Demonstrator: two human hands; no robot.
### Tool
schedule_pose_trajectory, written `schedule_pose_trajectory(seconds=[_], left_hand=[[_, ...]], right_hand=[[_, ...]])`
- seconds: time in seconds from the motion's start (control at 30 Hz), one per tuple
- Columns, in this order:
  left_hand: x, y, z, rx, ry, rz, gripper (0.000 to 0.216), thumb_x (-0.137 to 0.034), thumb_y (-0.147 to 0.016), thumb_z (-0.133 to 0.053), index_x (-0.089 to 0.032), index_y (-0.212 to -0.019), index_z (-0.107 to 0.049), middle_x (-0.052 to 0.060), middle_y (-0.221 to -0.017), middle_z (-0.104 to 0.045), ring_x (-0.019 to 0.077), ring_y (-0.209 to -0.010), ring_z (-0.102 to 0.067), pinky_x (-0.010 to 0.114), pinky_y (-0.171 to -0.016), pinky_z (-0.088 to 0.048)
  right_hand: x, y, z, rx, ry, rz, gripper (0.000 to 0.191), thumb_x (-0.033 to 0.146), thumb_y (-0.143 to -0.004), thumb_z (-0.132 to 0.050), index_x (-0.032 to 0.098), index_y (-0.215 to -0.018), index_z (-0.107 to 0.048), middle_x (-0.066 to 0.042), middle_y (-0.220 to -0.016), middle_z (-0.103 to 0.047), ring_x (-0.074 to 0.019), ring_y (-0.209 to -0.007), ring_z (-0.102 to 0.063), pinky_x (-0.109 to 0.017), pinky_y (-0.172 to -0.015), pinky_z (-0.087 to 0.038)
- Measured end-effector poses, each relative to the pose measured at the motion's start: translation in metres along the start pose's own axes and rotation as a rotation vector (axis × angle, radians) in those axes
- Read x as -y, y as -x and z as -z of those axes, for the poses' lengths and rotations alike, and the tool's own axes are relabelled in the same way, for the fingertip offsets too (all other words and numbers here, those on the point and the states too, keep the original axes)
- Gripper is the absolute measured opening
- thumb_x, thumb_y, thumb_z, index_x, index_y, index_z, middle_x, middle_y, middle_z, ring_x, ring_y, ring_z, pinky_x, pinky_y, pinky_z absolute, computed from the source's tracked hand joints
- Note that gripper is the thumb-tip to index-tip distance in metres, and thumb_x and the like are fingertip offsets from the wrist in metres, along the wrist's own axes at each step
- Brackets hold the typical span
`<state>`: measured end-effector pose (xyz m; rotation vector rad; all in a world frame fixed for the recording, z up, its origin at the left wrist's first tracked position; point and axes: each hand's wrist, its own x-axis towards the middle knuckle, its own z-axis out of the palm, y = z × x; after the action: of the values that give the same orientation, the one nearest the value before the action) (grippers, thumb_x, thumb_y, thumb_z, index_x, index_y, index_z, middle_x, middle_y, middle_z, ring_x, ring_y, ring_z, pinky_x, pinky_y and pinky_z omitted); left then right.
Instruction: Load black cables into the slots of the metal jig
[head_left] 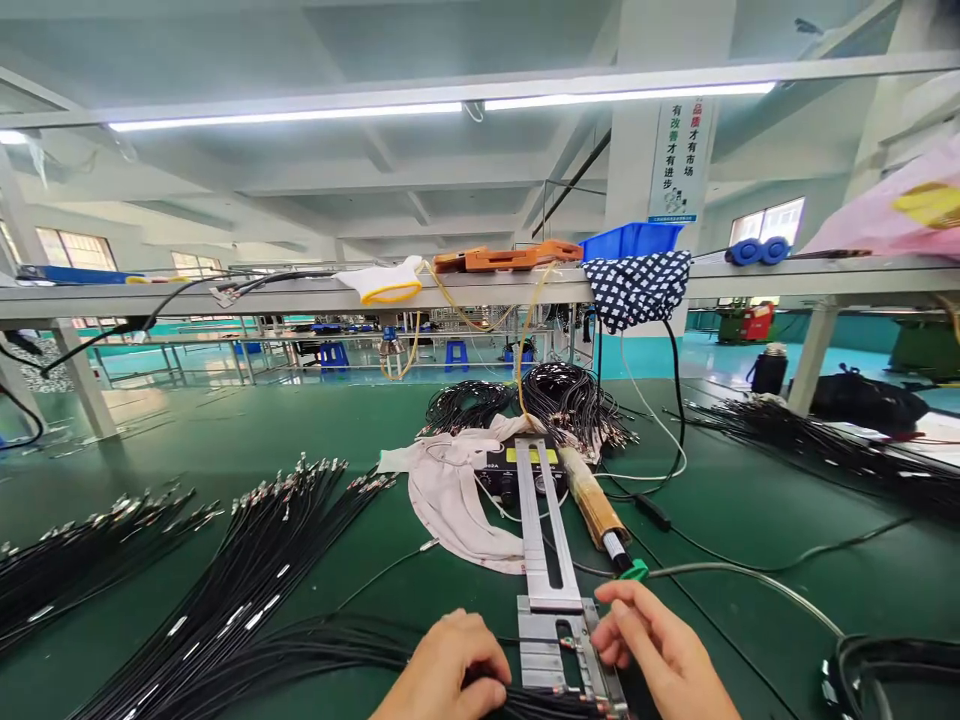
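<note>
My left hand (456,668) is curled around black cable at the left side of a metal fixture (536,655). One thin black cable (529,640) runs from behind its fingers across the fixture, and a bundle of cable ends (551,703) shows below its thumb. At the fixture's right edge is my right hand (660,645), its fingers bent and loosely apart, with nothing visible in them. Slotted metal rails (531,520) stretch from the fixture to a black control box (504,478). Just beyond my right hand lies a soldering iron with a green collar (634,570) in a tan-wrapped holder (596,505).
Bundles of black cables (277,540) lie on the green table (360,420) at left, with coiled cables (566,400) behind the box. A pale cloth (457,500) lies beside the rails. Overhead, a shelf (300,295) holds a blue bin (634,240) and orange tools (510,257).
</note>
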<state>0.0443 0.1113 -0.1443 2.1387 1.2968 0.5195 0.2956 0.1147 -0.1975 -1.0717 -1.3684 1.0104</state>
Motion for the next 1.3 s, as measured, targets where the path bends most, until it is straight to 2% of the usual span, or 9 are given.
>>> schedule_pose_trajectory(seconds=[0.13,0.2,0.33,0.47,0.7,1.0,1.3], left_hand=[[0.009,-0.007,-0.007,-0.059,0.198,0.091,0.010,-0.010,-0.071,-0.056,-0.017,-0.072,-0.064,-0.004,-0.069,-0.056,0.0153,-0.071,-0.052,0.025,-0.066,-0.036],[0.011,-0.009,-0.008,-0.086,0.228,0.107,0.009,-0.014,-0.075,-0.053,-0.017,-0.074,-0.062,-0.004,-0.067,-0.054,0.0155,-0.068,-0.051,0.025,-0.063,-0.036],[0.007,-0.008,-0.006,-0.187,0.075,0.071,0.012,-0.015,-0.077,-0.051,-0.019,-0.075,-0.062,-0.001,-0.076,-0.061,0.0188,-0.076,-0.055,0.028,-0.070,-0.038],[0.003,-0.006,-0.006,-0.262,-0.079,0.006,0.014,-0.014,-0.081,-0.047,-0.021,-0.075,-0.058,0.000,-0.078,-0.061,0.0199,-0.079,-0.056,0.030,-0.074,-0.038],[0.006,-0.006,-0.009,-0.210,-0.040,0.056,0.014,-0.014,-0.082,-0.048,-0.022,-0.076,-0.057,-0.001,-0.080,-0.062,0.0187,-0.078,-0.057,0.028,-0.071,-0.038],[0.016,-0.007,-0.014,-0.189,-0.118,-0.030,0.024,-0.021,-0.094,-0.034,-0.020,-0.082,-0.055,0.003,-0.087,-0.062,0.0211,-0.083,-0.055,0.032,-0.076,-0.038],[0.013,-0.007,-0.008,-0.152,-0.135,-0.027,0.018,-0.014,-0.090,-0.040,-0.021,-0.078,-0.052,0.002,-0.083,-0.061,0.0205,-0.081,-0.054,0.032,-0.073,-0.037]], right_hand=[[-0.001,-0.001,-0.003,-0.009,0.015,-0.005,0.059,0.075,-0.084,-0.050,0.018,-0.095,-0.062,-0.005,-0.069,-0.068,-0.0208,-0.062,-0.061,-0.030,-0.060,-0.049],[-0.003,-0.002,-0.004,-0.020,0.009,-0.018,0.059,0.076,-0.083,-0.050,0.019,-0.094,-0.062,-0.004,-0.068,-0.067,-0.0206,-0.061,-0.061,-0.029,-0.059,-0.049],[-0.006,-0.002,-0.004,-0.016,0.047,-0.023,0.059,0.076,-0.084,-0.048,0.019,-0.094,-0.060,-0.003,-0.067,-0.065,-0.0197,-0.060,-0.060,-0.028,-0.058,-0.047],[-0.007,0.000,-0.002,-0.034,0.128,-0.023,0.060,0.077,-0.085,-0.043,0.020,-0.091,-0.060,-0.003,-0.067,-0.065,-0.0199,-0.061,-0.059,-0.028,-0.059,-0.046],[-0.008,0.000,0.000,-0.051,0.191,-0.024,0.056,0.074,-0.087,-0.041,0.022,-0.090,-0.060,-0.003,-0.068,-0.066,-0.0204,-0.062,-0.060,-0.028,-0.060,-0.046],[-0.001,0.002,-0.003,0.003,0.295,-0.006,0.044,0.063,-0.093,-0.040,0.023,-0.086,-0.058,-0.001,-0.065,-0.066,-0.0191,-0.059,-0.060,-0.026,-0.059,-0.043],[0.002,0.003,-0.002,-0.024,0.344,-0.007,0.038,0.056,-0.093,-0.039,0.023,-0.086,-0.058,0.000,-0.064,-0.066,-0.0190,-0.058,-0.060,-0.025,-0.057,-0.042]])
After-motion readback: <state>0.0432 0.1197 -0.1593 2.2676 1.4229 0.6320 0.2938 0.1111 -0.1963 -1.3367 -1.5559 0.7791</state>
